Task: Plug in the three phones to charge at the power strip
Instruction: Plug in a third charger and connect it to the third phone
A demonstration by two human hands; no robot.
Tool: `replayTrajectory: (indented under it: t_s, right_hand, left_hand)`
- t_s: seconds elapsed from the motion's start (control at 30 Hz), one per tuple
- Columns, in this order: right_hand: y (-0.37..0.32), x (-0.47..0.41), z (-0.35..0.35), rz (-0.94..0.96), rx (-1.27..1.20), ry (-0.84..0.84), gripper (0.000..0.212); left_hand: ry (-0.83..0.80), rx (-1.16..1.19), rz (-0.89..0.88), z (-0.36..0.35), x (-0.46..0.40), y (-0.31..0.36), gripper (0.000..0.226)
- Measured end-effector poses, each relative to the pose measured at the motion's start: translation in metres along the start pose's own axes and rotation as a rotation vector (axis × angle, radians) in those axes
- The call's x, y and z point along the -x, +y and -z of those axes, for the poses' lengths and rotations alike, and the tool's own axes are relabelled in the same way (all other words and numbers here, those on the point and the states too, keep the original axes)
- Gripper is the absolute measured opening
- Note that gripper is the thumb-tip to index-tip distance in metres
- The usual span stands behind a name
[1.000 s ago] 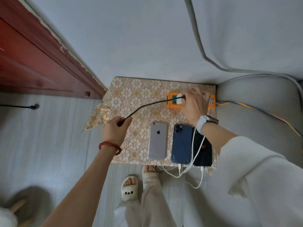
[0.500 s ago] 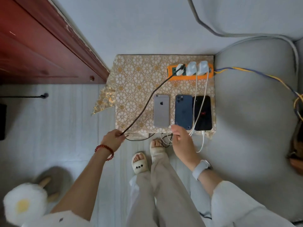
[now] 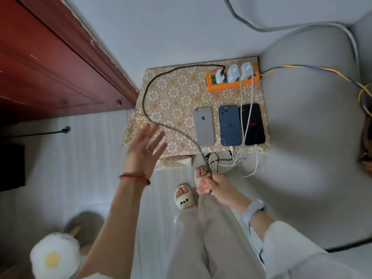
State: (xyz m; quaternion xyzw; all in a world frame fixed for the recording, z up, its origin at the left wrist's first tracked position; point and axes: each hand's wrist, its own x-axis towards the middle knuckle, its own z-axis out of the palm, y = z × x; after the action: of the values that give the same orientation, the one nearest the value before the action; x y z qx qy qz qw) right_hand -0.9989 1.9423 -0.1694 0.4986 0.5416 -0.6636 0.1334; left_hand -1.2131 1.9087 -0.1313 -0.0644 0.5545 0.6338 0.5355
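Released by left hand (image 3: 144, 152), now spread open above the surface's (image 3: 175, 93) near-left edge; black cable (image 3: 150, 85) now pinched in right hand (image 3: 216, 188) above the floor. Beyond: three phones (image 3: 230, 125) along near edge, silver one unplugged. Farthest: orange power strip (image 3: 231, 84), three chargers seated.

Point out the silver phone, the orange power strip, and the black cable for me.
silver phone (image 3: 204, 126), head view, middle of its back.
orange power strip (image 3: 227, 85), head view, front orange edge.
black cable (image 3: 145, 91), head view, left bend of its loop on the cloth.
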Motion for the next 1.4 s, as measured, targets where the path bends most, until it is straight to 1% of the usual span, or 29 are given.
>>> replayTrajectory:
  t_s: [0.03,0.07,0.13,0.17,0.2,0.23,0.27,0.3,0.33,0.4,0.47,0.5,0.57,0.63,0.7,0.73,0.8,0.87,0.9,1.0,1.03,1.07,1.1,1.13,1.17,1.23,1.27,1.33,1.4]
  right_hand:
    - [-0.012,0.005,0.006,0.011,-0.156,-0.006,0.028]
    - [-0.029,0.012,0.012,0.052,-0.284,-0.022,0.027]
    - [-0.067,0.025,0.023,0.168,-0.45,-0.035,0.024]
    - [-0.084,0.028,0.026,0.22,-0.497,-0.031,0.023]
    - [-0.099,0.03,0.027,0.257,-0.538,-0.032,0.023]
    - [-0.109,0.03,0.027,0.277,-0.571,-0.028,0.023]
    - [-0.114,0.027,0.027,0.288,-0.597,-0.017,0.024]
    - [-0.116,0.026,0.024,0.295,-0.621,-0.008,0.026]
    - [-0.113,0.024,0.022,0.293,-0.631,-0.003,0.03]
    - [-0.099,0.019,0.011,0.252,-0.53,0.026,0.034]
    - [-0.074,0.014,-0.004,0.172,-0.357,0.066,0.027]
    - [-0.059,0.013,-0.011,0.124,-0.254,0.058,0.027]
    - [-0.027,0.011,-0.025,0.069,0.049,-0.033,0.026]
    - [-0.001,0.016,-0.03,0.018,0.335,-0.097,0.021]
    - [0.014,0.027,-0.023,0.005,0.479,-0.08,0.022]
    - [0.021,0.031,-0.018,0.012,0.505,-0.044,0.022]
    - [0.027,0.036,-0.005,0.011,0.536,0.049,0.026]
    - [0.023,0.033,0.002,0.027,0.598,0.089,0.028]
    - [0.016,0.031,0.0,0.063,0.627,0.074,0.026]
    - [-0.02,0.026,-0.02,0.198,0.705,-0.005,0.021]
    - [-0.032,0.025,-0.028,0.253,0.708,-0.015,0.022]
    - [-0.043,0.025,-0.034,0.297,0.69,-0.015,0.023]
    - [-0.05,0.024,-0.039,0.333,0.67,-0.006,0.024]
    - [-0.052,0.023,-0.042,0.349,0.658,-0.002,0.024]
    - [-0.052,0.022,-0.042,0.347,0.657,-0.004,0.023]
    - [-0.044,0.024,-0.031,0.284,0.667,-0.019,0.022]
    - [-0.036,0.026,-0.024,0.241,0.674,-0.02,0.021]
    - [-0.025,0.032,-0.01,0.197,0.693,-0.019,0.023]
    - [-0.024,0.035,-0.008,0.225,0.717,-0.009,0.024]
  left_hand:
    - [0.009,-0.215,0.011,0.003,0.006,-0.016,0.042]
    - [-0.045,-0.431,0.02,0.004,0.015,-0.032,0.056]
    - [-0.309,-0.82,0.05,0.001,0.037,-0.068,0.07]
    - [-0.433,-0.978,0.036,-0.001,0.047,-0.083,0.07]
    - [-0.507,-1.084,-0.016,-0.001,0.055,-0.095,0.065]
    - [-0.511,-1.117,-0.075,-0.002,0.06,-0.1,0.054]
    - [-0.456,-1.098,-0.114,-0.006,0.064,-0.098,0.038]
    - [-0.381,-1.052,-0.121,-0.01,0.066,-0.092,0.024]
    - [-0.32,-0.979,-0.101,-0.014,0.068,-0.082,0.019]
    - [-0.236,-0.72,-0.019,-0.015,0.071,-0.06,0.025]
    - [-0.182,-0.413,0.031,-0.009,0.072,-0.038,0.027]
    - [-0.158,-0.272,0.037,-0.004,0.071,-0.026,0.029]
    - [-0.087,0.001,0.04,0.009,0.067,-0.003,0.035]
    - [0.028,0.304,0.029,0.021,0.062,0.018,0.038]
    - [0.142,0.571,-0.029,0.036,0.057,0.034,0.032]
    - [0.181,0.622,-0.058,0.045,0.055,0.038,0.029]
    - [0.196,0.626,-0.088,0.061,0.051,0.038,0.029]
    - [0.18,0.531,-0.068,0.066,0.05,0.026,0.03]
    - [0.172,0.456,-0.03,0.065,0.052,0.018,0.028]
    - [0.097,0.199,0.159,0.045,0.061,-0.01,0.017]
    - [0.073,0.055,0.2,0.036,0.065,-0.02,0.017]
    - [0.059,-0.127,0.203,0.03,0.068,-0.029,0.02]
    - [0.067,-0.279,0.182,0.023,0.071,-0.034,0.026]
    - [0.117,-0.375,0.141,0.022,0.072,-0.038,0.032]
    - [0.192,-0.383,0.099,0.023,0.073,-0.038,0.034]
    - [0.334,-0.286,0.013,0.037,0.07,-0.026,0.034]
    - [0.367,-0.288,-0.051,0.047,0.068,-0.018,0.033]
    - [0.332,-0.507,-0.187,0.065,0.064,-0.005,0.026]
    - [0.185,-0.764,-0.288,0.069,0.063,-0.009,0.018]
